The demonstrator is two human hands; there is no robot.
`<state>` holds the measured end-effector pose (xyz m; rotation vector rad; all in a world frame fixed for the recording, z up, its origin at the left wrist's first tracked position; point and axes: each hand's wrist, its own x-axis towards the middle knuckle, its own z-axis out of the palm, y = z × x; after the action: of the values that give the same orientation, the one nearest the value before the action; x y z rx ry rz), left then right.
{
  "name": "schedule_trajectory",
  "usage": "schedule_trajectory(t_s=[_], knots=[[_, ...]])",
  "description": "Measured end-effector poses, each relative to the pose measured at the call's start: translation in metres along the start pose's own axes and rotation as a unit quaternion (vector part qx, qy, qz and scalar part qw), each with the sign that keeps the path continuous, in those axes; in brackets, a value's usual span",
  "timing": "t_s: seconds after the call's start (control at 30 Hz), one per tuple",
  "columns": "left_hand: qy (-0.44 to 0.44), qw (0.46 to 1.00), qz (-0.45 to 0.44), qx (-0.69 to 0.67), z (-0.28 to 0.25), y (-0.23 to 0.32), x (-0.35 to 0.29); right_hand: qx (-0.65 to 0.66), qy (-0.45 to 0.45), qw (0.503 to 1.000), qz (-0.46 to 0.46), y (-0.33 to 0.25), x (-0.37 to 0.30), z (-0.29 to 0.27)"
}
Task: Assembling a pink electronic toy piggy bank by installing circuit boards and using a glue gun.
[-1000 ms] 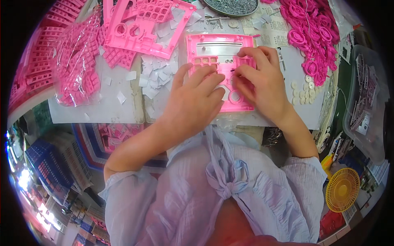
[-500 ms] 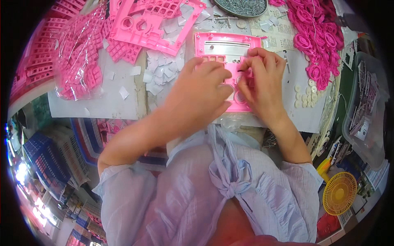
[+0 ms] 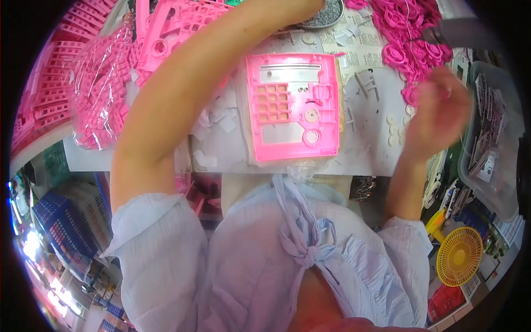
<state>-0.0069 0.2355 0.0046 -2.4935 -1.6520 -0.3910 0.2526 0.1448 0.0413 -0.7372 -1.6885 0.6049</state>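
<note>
A pink plastic casing [image 3: 327,130] lies on the table in front of me, touched by neither hand. It has a grid of square openings, a long silvery window, a small white disc [image 3: 311,114] and a round ring hole. My left arm stretches forward, and my left hand [image 3: 296,8] is at the rim of a round dish of small screws [image 3: 327,15]. Its fingers are mostly cut off by the upper edge. My right hand [image 3: 441,110] is off to the right, smeared by motion, beside the heap of magenta ring-shaped parts [image 3: 406,55] and several white discs [image 3: 394,130].
Bagged pink grid parts [image 3: 99,94] and pink frames [image 3: 157,47] are piled at the left. Paper pieces [image 3: 224,119] lie beside the casing. A clear plastic bin [image 3: 506,182] and a yellow fan [image 3: 459,256] stand at the right.
Both hands have left the casing. My left hand has gone forward to the screw dish, and my right hand has swung right toward the magenta parts and white discs.
</note>
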Motion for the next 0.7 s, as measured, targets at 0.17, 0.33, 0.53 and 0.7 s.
schedule_trajectory(t_s=[0.17, 0.33, 0.53, 0.7], knots=[[-0.001, 1.000, 0.019, 0.021, 0.018, 0.003, 0.027, 0.245, 0.058, 0.965, 0.068, 0.044, 0.115, -0.044], [-0.041, 0.998, -0.039, -0.002, -0.008, -0.006, 0.003, 0.233, -0.234, 0.940, 0.087, -0.019, 0.130, 0.027], [0.112, 0.975, 0.003, -0.190, -0.058, 0.030, -0.060, 0.359, -0.280, 0.875, 0.166, 0.001, 0.068, 0.000], [0.083, 0.833, -0.082, -0.540, -0.079, 0.098, -0.154, 0.444, -0.247, 0.858, 0.079, -0.047, 0.024, 0.021]])
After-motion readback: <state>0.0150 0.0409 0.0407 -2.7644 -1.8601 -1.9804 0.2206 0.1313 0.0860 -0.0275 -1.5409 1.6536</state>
